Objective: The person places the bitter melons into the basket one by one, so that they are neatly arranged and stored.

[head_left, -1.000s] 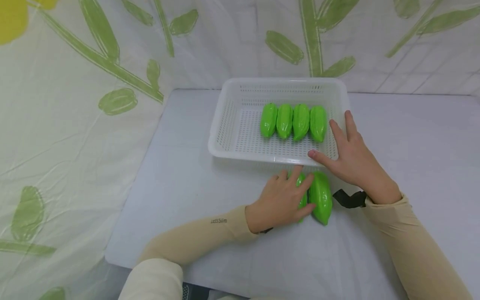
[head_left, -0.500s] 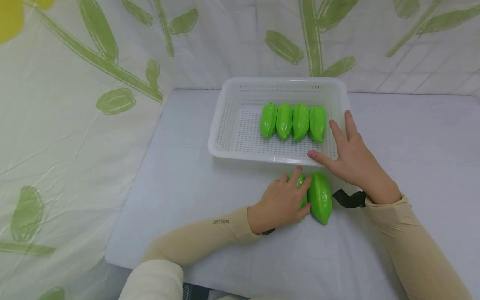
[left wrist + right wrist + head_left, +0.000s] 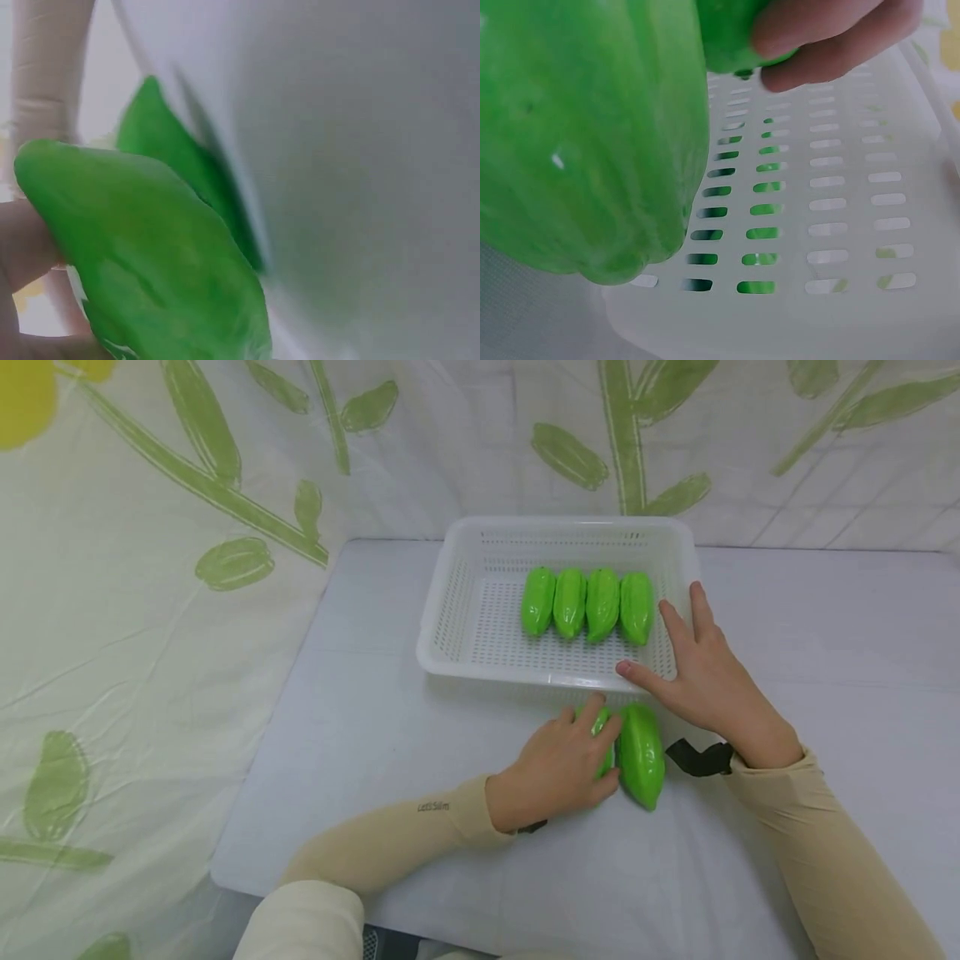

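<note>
My left hand (image 3: 551, 764) curls its fingers round a glossy green ribbed fruit (image 3: 604, 760), mostly hidden under the hand in the head view. In the left wrist view this fruit (image 3: 150, 247) fills the lower left, with fingers at its side. Just right of it, a second fruit of the same kind (image 3: 641, 756) lies on the table, tapered end toward me. Straight, spread fingers of my right hand (image 3: 705, 681) rest at the right corner of a white slotted basket (image 3: 487, 675), thumb over the near rim. In the right wrist view, left-hand fingertips (image 3: 832, 45) touch the held fruit.
Several more green fruits (image 3: 569, 602) stand side by side in a row inside the basket, toward its right half. The white table (image 3: 360, 693) meets a leaf-patterned cloth (image 3: 450, 443) at the back and left. A dark strap (image 3: 701, 758) hangs at the right wrist.
Left fingers have drawn slightly closer together round the fruit. The right hand, basket and other fruits stay in place.
</note>
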Available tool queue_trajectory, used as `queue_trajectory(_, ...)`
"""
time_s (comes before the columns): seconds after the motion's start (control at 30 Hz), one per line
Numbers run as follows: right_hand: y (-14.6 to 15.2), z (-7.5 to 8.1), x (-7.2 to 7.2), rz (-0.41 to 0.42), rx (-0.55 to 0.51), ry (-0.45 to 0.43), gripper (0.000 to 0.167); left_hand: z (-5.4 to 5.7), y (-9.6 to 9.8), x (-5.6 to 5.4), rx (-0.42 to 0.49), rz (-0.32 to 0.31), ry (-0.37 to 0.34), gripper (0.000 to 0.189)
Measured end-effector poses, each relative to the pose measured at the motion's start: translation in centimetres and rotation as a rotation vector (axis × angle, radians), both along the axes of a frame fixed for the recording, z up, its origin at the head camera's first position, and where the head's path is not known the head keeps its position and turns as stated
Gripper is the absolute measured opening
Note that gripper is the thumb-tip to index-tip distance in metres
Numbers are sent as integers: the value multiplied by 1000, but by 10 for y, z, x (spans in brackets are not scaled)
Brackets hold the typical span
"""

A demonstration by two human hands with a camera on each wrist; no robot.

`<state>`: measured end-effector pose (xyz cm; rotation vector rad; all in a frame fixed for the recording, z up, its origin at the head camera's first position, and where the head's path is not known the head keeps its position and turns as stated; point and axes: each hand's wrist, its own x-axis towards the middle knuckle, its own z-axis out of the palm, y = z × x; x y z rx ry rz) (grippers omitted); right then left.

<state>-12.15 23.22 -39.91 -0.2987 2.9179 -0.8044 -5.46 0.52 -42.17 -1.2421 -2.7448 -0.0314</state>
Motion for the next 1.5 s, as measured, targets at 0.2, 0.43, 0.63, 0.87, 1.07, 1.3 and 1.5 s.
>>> queue_trajectory(0.2, 1, -2, 0, 1, -1, 5, 109, 14, -4, 12, 103, -47, 25, 54)
queue_trajectory(0.43, 2, -2, -1, 3, -2, 7, 110, 33, -10, 23, 213, -72, 33, 53)
queue_trajectory(0.63, 2, 0, 0, 5, -8, -1, 109, 55, -19, 21, 233, -76, 14, 56)
queue_trajectory(0.87, 1, 1, 0, 10, -1, -7, 109, 71, -27, 4, 211, -20, -87, 56)
queue_trajectory(1.07, 1, 0, 0, 11, -4, -9, 109, 78, -30, -14, 198, 36, -122, 58)
queue_trajectory(1.3, 1, 2, 1, 10, -6, -18, 109, 89, -33, -32, 222, 86, -109, 59)
queue_trajectory(1.5, 2, 2, 0, 14, -10, -21, 109, 97, -38, -51, 168, 188, -164, 57)
